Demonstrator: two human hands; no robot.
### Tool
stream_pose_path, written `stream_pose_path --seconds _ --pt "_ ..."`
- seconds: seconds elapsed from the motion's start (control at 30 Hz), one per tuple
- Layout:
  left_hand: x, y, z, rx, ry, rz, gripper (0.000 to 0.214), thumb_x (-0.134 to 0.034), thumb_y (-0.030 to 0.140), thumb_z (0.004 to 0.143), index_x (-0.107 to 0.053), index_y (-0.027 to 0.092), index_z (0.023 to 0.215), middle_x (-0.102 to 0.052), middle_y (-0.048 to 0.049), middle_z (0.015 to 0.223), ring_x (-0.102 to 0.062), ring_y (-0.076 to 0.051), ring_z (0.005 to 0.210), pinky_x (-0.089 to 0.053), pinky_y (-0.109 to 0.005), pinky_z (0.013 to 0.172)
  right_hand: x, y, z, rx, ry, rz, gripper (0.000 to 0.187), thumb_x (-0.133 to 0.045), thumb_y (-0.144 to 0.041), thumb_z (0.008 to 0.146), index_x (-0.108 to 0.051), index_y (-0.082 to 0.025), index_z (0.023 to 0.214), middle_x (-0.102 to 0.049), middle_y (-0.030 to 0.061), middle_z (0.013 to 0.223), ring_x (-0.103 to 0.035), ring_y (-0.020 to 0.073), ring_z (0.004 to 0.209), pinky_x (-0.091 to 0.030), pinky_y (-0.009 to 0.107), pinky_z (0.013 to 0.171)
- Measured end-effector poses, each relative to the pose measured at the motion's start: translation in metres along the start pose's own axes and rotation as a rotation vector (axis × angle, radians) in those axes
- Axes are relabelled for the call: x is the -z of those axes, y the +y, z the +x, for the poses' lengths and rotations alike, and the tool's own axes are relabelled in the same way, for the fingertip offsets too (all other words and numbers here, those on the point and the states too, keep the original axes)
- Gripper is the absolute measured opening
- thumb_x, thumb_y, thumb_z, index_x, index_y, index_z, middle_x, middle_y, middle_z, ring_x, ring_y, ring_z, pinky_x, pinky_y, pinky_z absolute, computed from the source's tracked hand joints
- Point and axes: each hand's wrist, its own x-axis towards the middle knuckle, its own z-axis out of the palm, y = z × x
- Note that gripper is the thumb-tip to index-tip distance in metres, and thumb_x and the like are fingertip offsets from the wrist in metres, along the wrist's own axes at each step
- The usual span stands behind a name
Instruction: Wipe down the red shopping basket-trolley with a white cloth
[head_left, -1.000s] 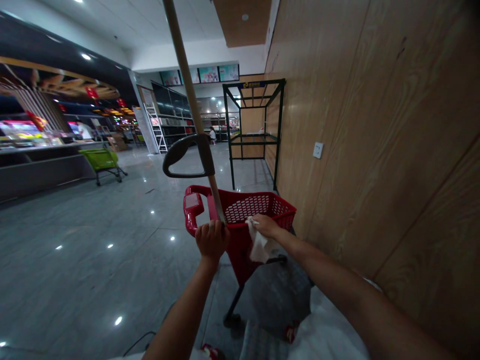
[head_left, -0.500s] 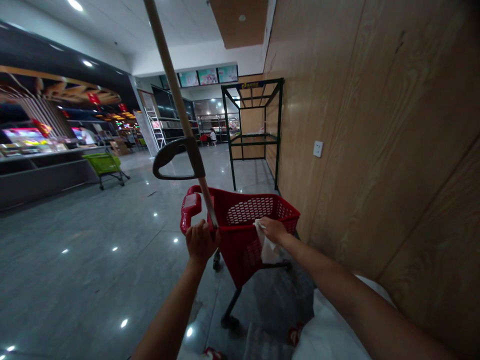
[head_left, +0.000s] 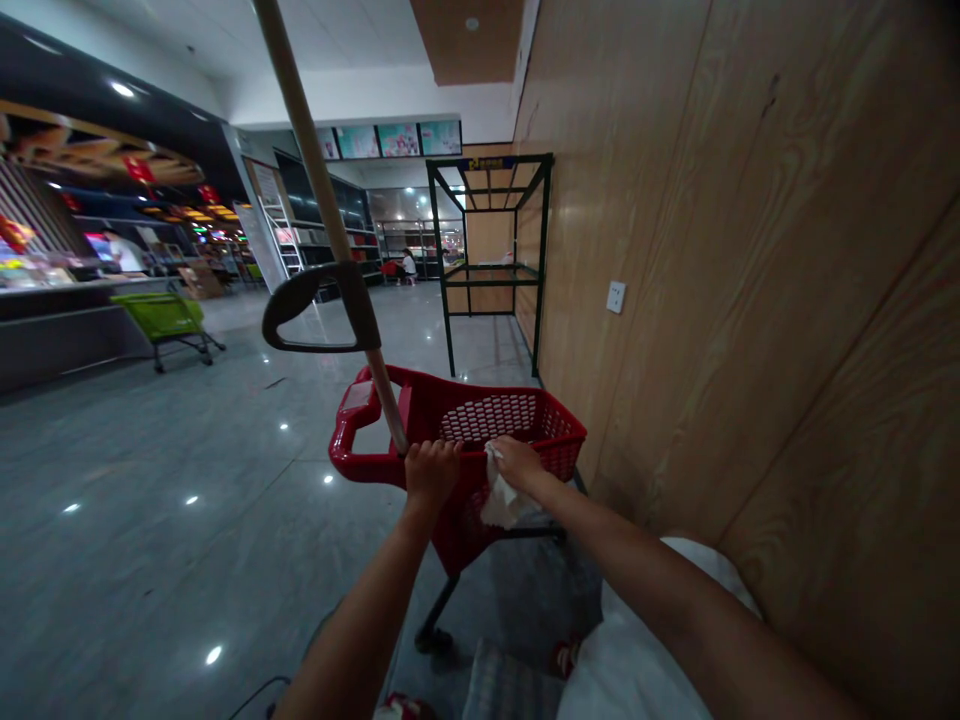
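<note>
A red plastic shopping cart stands in front of me, its handle end to the left. My left hand is closed over the near rim, fingers curled on top. Farther right along that rim, my right hand pinches a white cloth, which hangs down the cart's outer side. Just left of my left hand, a long light-coloured pole leans up and leftward out of the cart. A grey loop-shaped handle is fitted on it. The pole's lower end is hidden.
A wood-panelled wall with a socket runs along the right. Beyond the cart stands a dark metal rack frame. At left are a green cart and a counter. A person crouches far back. A cable lies by my feet.
My left hand has slid right along the rim, passing from the pole's left to its right, closer to my right hand. The whole view has shifted, so the cart appears farther left.
</note>
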Motion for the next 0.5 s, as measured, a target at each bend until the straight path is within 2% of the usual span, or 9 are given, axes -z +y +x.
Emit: stream_pose_path --seconds 0.13,0.23,0.3,0.5 --pt "0.0 -0.007 -0.006 0.022 0.043 -0.011 0.041 -0.031 0.031 0.096 -0.065 0.02 0.076 -0.068 -0.0085 0.08 -0.058 -0.024 0.08 -0.032 -0.04 0.075 -0.006 -0.041 0.007 0.092 0.026 0.06 0.03 -0.039 -0.022 0.095 -0.06 -0.024 0.116 -0.063 0.0025 0.119 -0.058 0.0143 0.106 -0.042 0.022 0.089" --pt "0.002 -0.016 -0.01 -0.006 0.034 -0.004 0.038 -0.034 0.031 0.095 -0.065 0.021 0.076 -0.068 -0.0073 0.08 -0.057 -0.022 0.08 -0.031 -0.039 0.075 -0.012 -0.054 0.004 0.111 0.058 0.09 0.035 -0.038 -0.021 0.094 -0.055 -0.027 0.124 -0.061 0.0019 0.124 -0.059 0.0143 0.105 -0.044 0.023 0.087" --pt "0.004 -0.023 -0.012 -0.024 0.032 0.02 0.037 -0.034 0.03 0.095 -0.065 0.021 0.076 -0.068 -0.0069 0.081 -0.057 -0.022 0.08 -0.031 -0.039 0.076 -0.012 -0.044 -0.002 0.086 0.042 0.054 0.036 -0.038 -0.022 0.094 -0.054 -0.03 0.126 -0.06 0.0009 0.126 -0.06 0.0152 0.104 -0.046 0.025 0.085" --pt "0.0 -0.034 -0.016 0.003 0.065 0.054 0.037 -0.034 0.03 0.094 -0.065 0.022 0.074 -0.069 -0.0059 0.08 -0.057 -0.022 0.081 -0.031 -0.038 0.08 -0.005 0.025 -0.024 -0.055 -0.017 -0.108 0.034 -0.041 -0.028 0.095 -0.056 -0.029 0.125 -0.061 0.0027 0.125 -0.062 0.0182 0.103 -0.047 0.028 0.082"
